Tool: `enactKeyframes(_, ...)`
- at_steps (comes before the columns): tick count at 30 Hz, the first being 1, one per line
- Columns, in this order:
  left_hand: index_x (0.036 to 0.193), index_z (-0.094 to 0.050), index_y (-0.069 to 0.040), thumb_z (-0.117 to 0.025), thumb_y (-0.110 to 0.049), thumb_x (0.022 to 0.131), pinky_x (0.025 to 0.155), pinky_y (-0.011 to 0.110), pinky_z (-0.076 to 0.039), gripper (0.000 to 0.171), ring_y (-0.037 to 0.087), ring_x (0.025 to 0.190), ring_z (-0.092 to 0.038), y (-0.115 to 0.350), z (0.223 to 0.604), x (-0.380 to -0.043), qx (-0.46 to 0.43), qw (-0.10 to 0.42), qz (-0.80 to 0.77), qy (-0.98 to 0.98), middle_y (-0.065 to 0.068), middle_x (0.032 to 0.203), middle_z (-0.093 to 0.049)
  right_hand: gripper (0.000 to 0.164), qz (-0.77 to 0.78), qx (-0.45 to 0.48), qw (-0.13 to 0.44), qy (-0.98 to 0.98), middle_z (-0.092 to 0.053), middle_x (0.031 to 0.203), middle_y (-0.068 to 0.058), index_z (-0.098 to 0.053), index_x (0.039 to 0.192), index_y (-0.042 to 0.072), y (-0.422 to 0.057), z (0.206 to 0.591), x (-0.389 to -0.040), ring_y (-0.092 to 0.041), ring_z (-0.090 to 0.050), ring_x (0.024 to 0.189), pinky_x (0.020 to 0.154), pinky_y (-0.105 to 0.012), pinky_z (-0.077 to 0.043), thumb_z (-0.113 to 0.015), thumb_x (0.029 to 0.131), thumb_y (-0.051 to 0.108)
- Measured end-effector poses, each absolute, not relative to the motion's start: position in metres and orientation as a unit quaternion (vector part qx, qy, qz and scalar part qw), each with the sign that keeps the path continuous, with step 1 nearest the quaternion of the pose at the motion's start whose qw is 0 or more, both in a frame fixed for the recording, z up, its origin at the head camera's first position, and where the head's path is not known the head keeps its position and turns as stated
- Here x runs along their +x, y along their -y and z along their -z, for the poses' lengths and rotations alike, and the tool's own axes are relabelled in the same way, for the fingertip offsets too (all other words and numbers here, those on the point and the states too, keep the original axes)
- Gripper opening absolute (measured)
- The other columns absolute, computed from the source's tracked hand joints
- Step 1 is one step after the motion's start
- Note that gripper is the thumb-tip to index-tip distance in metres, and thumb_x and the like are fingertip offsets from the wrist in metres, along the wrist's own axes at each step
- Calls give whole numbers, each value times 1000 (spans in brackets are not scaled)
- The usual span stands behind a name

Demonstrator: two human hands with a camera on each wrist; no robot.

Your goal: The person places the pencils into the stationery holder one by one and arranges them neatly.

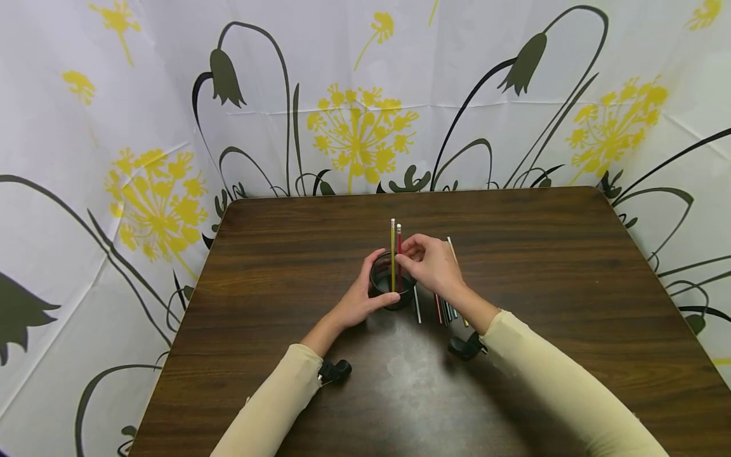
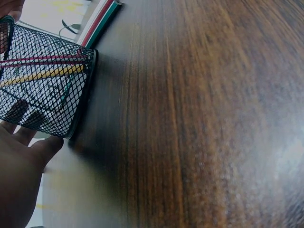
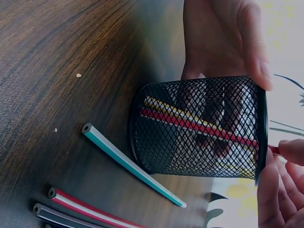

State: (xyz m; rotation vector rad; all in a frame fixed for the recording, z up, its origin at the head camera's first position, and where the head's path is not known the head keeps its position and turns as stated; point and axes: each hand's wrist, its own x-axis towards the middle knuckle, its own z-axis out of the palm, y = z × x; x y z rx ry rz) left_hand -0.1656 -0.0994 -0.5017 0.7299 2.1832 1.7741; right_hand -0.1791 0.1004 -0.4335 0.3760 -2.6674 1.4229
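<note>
A black wire-mesh pencil cup stands upright on the table. My left hand holds it from the left, the thumb at the near side of the rim and the fingers round the far side. Inside the cup lean a yellow pencil and a red pencil, eraser ends up. Thumb and fingertips of my right hand pinch the red pencil at rim height. Through the mesh in the right wrist view, the lower ends of both pencils show near the cup's bottom.
Right of the cup, partly under my right forearm, several pencils lie on the dark wooden table. A teal-and-white pencil lies closest to the cup, with a red-and-white pencil beyond it. A flower-patterned curtain hangs behind the table.
</note>
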Motion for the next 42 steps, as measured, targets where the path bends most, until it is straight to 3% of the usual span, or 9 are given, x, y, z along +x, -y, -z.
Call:
enactKeyframes(4, 154, -13, -20, -71, -13, 90, 111, 54, -26, 87, 25, 136, -38, 99, 502, -165, 249, 117, -606, -746, 9, 149, -37, 11, -460, 116, 54, 879, -71, 82, 0, -69, 92, 10, -98, 435, -181, -14, -65, 64, 55, -29, -48, -75, 86, 17)
enactKeyframes(13, 154, -11, -13, -72, -9, 89, 110, 56, -25, 89, 29, 136, -38, 99, 494, -164, 249, 115, -608, -745, 12, 150, -36, 12, -447, 95, 55, 888, -67, 69, 1, -70, 96, 10, -94, 434, -186, -10, -59, 48, 44, -29, -42, -75, 87, 16)
enactKeyframes(17, 154, -10, -11, -71, -10, 90, 110, 57, -25, 89, 34, 137, -36, 98, 489, -161, 249, 122, -606, -746, 14, 150, -35, 13, -452, 84, 41, 887, -69, 77, -2, -70, 97, 8, -93, 435, -187, -10, -61, 49, 45, -29, -45, -74, 88, 15)
enactKeyframes(21, 155, -10, -14, -72, -14, 90, 110, 55, -26, 90, 32, 137, -36, 98, 499, -164, 246, 122, -600, -751, 7, 150, -35, 13, -461, 78, 30, 883, -71, 86, -4, -70, 98, 7, -94, 436, -188, -10, -62, 51, 47, -28, -47, -74, 88, 14)
enactKeyframes(32, 155, -11, -17, -73, -16, 89, 111, 53, -26, 90, 24, 138, -36, 99, 499, -165, 243, 119, -601, -752, 6, 150, -36, 13, -473, 83, 25, 877, -71, 88, -5, -70, 98, 6, -93, 438, -193, -12, -62, 50, 47, -29, -47, -74, 88, 13)
enactKeyframes(42, 155, -12, -18, -71, -12, 90, 111, 56, -24, 88, 31, 137, -36, 99, 499, -164, 250, 116, -600, -751, 12, 150, -35, 17, -473, 81, 16, 877, -71, 89, -6, -70, 100, 5, -94, 436, -193, -12, -63, 52, 47, -27, -46, -74, 88, 15)
